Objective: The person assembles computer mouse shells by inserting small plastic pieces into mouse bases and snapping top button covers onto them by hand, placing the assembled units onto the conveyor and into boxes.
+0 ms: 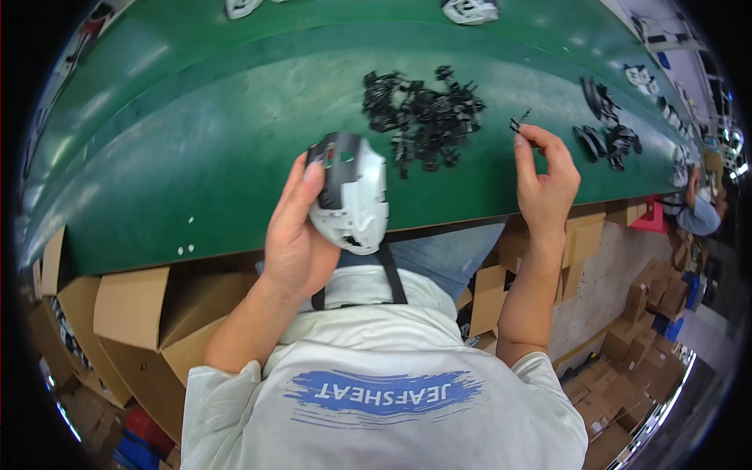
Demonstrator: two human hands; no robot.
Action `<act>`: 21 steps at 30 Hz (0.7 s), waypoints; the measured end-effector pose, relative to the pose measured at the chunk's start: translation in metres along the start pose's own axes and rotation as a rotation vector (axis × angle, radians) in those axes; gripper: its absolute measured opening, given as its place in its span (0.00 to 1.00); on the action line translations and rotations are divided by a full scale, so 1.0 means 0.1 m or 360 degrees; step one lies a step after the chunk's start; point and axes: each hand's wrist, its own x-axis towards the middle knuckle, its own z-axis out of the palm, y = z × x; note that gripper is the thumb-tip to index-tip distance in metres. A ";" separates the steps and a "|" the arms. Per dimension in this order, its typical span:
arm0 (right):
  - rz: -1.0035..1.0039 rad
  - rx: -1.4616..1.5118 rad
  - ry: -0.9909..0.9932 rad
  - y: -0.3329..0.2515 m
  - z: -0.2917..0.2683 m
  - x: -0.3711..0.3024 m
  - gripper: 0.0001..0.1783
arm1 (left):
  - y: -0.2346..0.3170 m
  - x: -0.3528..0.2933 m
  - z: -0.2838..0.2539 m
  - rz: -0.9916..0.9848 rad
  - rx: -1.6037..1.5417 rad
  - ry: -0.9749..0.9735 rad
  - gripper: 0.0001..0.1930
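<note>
My left hand is closed around a white and black plastic shell, held tilted just over the table's near edge. The shell has a dark panel with slots on its left part and a smooth white side on its right. Farther right, my right hand pinches a small black plastic clip between thumb and fingertips, above the green table. Between the two hands, a little farther off, lies a loose heap of small black clips.
Curved black parts lie in a pile to the right. More white shells sit at the far side and along the right end. Open cardboard boxes stand below the near edge. At far right, another person is at the table.
</note>
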 end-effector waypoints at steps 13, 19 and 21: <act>0.0115 -0.0465 0.0114 0.87 -0.42 0.20 0.10 | 0.16 0.01 0.00 0.0109 0.0103 -0.0077 0.20; 0.0563 -0.0767 -0.0092 1.39 -0.80 0.03 0.15 | 0.08 0.04 -0.05 0.0120 0.0090 0.0106 0.20; 0.0578 -0.0725 -0.0170 1.33 -0.80 0.01 0.14 | 0.04 0.07 -0.03 0.0132 0.0096 0.0159 0.20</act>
